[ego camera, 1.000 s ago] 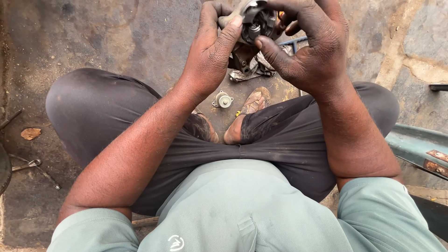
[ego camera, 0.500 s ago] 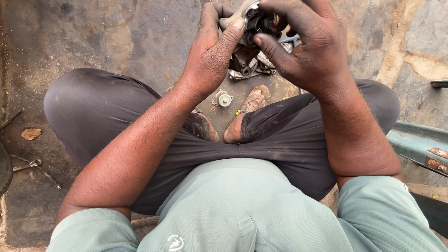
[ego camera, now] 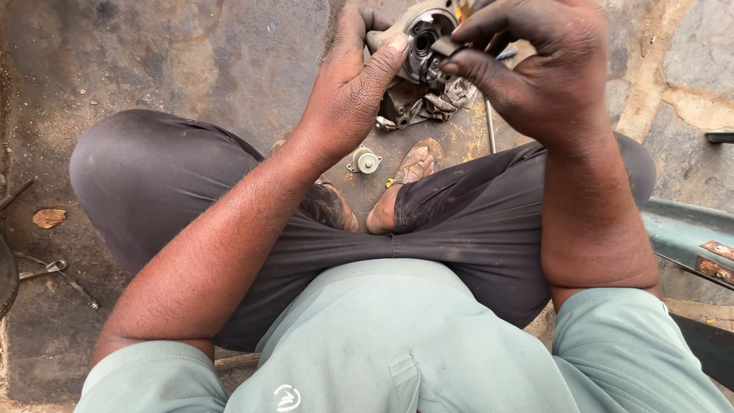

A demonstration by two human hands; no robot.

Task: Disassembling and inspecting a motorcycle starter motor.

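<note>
Against a second ago, we now hold the round metal housing point(ego camera: 422, 42) tilted open-face toward us, left hand point(ego camera: 348, 92) clamped around it, right hand point(ego camera: 547, 65) pinching a small dark part point(ego camera: 446, 47) at its rim.

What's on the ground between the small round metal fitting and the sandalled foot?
In the head view, the stretch of stained concrete floor between the small round metal fitting and the sandalled foot looks bare; a small yellow bit lies by the foot.
</note>
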